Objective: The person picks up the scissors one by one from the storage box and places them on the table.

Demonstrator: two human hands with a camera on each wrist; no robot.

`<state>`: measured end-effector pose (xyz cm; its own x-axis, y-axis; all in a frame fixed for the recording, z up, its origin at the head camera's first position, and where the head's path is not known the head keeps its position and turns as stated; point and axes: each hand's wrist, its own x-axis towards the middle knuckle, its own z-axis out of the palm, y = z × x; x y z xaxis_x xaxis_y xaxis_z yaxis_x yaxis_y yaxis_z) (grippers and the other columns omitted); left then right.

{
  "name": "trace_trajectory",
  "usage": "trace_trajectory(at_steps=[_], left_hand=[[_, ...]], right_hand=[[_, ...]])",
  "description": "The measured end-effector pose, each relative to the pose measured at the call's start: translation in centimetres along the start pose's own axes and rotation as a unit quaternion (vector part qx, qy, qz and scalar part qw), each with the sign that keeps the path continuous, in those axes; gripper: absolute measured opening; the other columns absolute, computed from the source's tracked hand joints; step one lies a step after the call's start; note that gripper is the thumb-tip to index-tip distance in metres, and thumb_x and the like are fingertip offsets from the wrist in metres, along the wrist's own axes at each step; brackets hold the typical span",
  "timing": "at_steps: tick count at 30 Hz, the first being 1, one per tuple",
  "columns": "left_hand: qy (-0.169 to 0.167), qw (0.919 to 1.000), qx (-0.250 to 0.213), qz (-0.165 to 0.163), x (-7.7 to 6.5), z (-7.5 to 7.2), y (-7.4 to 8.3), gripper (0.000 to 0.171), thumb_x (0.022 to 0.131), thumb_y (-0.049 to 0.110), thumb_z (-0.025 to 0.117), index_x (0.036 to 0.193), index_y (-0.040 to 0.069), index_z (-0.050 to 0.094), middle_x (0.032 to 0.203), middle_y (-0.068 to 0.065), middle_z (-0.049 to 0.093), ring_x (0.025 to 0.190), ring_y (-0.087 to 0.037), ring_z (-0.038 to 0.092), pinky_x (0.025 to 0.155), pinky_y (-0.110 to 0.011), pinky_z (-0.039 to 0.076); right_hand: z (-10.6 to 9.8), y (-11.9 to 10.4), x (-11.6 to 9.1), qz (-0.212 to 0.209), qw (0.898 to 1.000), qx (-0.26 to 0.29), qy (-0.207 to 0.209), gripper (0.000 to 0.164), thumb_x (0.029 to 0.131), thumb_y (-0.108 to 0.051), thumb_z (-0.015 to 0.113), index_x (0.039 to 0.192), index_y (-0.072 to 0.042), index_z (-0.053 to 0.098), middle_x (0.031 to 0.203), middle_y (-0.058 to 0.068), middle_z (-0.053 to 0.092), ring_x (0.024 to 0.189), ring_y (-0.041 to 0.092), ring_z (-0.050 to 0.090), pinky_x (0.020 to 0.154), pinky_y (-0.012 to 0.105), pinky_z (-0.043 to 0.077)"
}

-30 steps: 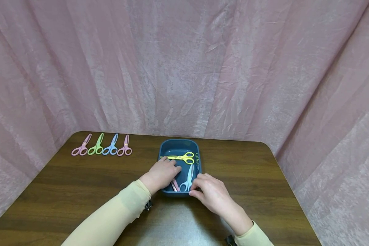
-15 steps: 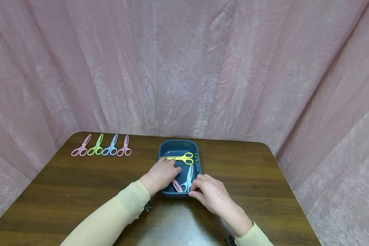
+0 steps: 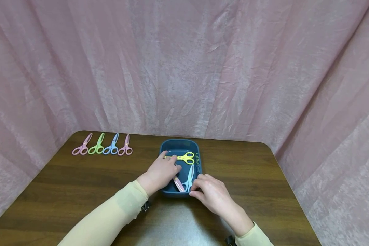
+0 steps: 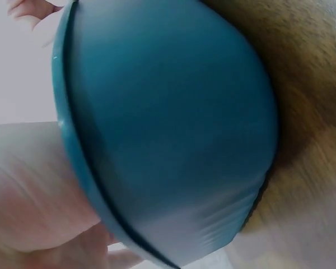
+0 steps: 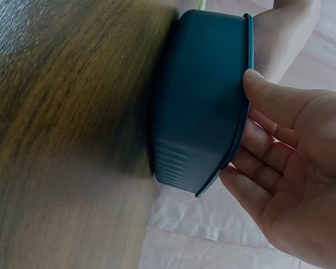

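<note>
Table [image 3: 249,171]: four scissors [image 3: 98,146]
Blue tray [image 3: 179,144]: three scissors [image 3: 190,176]
Left hand [image 3: 160,171]: over pink scissors [image 3: 179,184], can't tell its finger grip
Right hand [image 3: 213,194]: fingers pinch tray rim

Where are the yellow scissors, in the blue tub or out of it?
In. The head view shows the yellow scissors lying inside the blue tub, partly hidden by the left hand.

Folded pink curtain [image 3: 184,68] behind a brown wood-grain table [image 3: 252,181] with rounded far corners

Pink scissors [image 3: 179,185] in tray [image 3: 176,194] swung right, nearer light-blue scissors [image 3: 190,177]; more length showing.
</note>
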<state>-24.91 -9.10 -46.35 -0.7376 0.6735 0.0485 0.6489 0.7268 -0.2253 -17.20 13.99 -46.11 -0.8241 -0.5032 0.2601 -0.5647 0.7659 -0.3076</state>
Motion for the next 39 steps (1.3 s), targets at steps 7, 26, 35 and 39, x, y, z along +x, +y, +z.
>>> trace_trajectory(at_steps=[7,26,35,39], left_hand=[[0.049,0.9987,0.001,-0.013,-0.7,-0.6,-0.6,0.028,0.102,0.017,0.083,0.129,0.024,0.083,0.124,-0.013,0.073,0.114,-0.029,0.073,0.122,-0.069,0.037],[0.188,0.9803,-0.032,-0.052,-2.5,-0.6,-1.0,0.025,0.097,0.018,0.087,0.122,0.017,0.081,0.113,-0.016,0.066,0.105,-0.036,0.068,0.120,-0.072,0.037],[0.210,0.9728,-0.054,-0.081,-3.7,-0.4,-1.9,0.037,0.092,0.021,0.092,0.126,0.017,0.079,0.116,-0.016,0.067,0.102,-0.033,0.072,0.119,-0.072,0.038],[0.223,0.9682,-0.054,-0.099,-4.5,0.0,-2.5,0.037,0.091,0.020,0.092,0.125,0.016,0.079,0.115,-0.017,0.067,0.100,-0.032,0.072,0.118,-0.072,0.039]], right_hand=[[0.1,0.0,-0.1,-0.002,1.000,0.000,0.002,0.016,0.091,-0.025,0.093,0.087,-0.024,0.078,0.084,-0.014,0.059,0.084,0.007,0.059,0.066,0.028,0.051],[0.1,0.0,-0.1,-0.004,1.000,-0.003,0.012,0.017,0.091,-0.025,0.093,0.086,-0.025,0.077,0.084,-0.015,0.058,0.084,0.007,0.059,0.066,0.029,0.052],[0.1,0.0,-0.1,-0.005,1.000,-0.003,0.011,0.017,0.091,-0.025,0.093,0.087,-0.025,0.077,0.084,-0.015,0.058,0.085,0.008,0.059,0.067,0.029,0.052],[0.1,0.0,-0.1,-0.005,1.000,-0.001,0.009,0.016,0.092,-0.025,0.093,0.087,-0.024,0.077,0.084,-0.011,0.061,0.084,0.008,0.059,0.066,0.029,0.051]])
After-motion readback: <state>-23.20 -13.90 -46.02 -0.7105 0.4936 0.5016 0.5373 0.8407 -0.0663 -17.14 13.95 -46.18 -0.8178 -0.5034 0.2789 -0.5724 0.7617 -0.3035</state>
